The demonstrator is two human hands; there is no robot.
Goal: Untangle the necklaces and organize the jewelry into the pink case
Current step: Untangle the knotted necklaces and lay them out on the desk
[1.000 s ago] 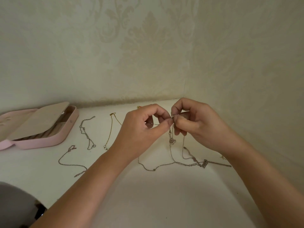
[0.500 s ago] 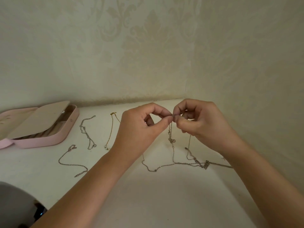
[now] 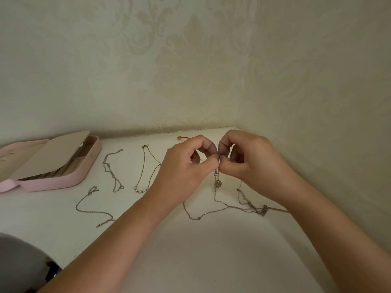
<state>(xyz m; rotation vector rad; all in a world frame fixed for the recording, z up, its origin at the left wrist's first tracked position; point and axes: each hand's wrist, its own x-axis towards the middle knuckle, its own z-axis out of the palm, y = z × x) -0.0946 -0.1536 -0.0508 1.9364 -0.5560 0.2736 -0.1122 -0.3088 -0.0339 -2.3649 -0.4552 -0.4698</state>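
Observation:
My left hand [image 3: 184, 168] and my right hand [image 3: 251, 163] meet fingertip to fingertip above the white table, both pinching the top of a thin silver necklace [image 3: 215, 199]. Its chain hangs down with a small round pendant [image 3: 217, 183] and trails over the table into a tangle with a lettered pendant [image 3: 263, 210]. The pink case [image 3: 63, 178] lies open at the far left, its beige inner flap raised. Other chains lie spread out: a gold one with pearls [image 3: 143, 168], a silver one [image 3: 112, 170] and another silver one [image 3: 91, 208].
Wallpapered walls form a corner just behind and to the right of my hands. A small red and gold piece [image 3: 182, 137] lies by the back wall. A dark grey object [image 3: 19, 263] sits at the lower left edge of the white table [image 3: 211, 250].
Both hands stay joined at the same spot with small finger shifts. The hanging chain has swung slightly.

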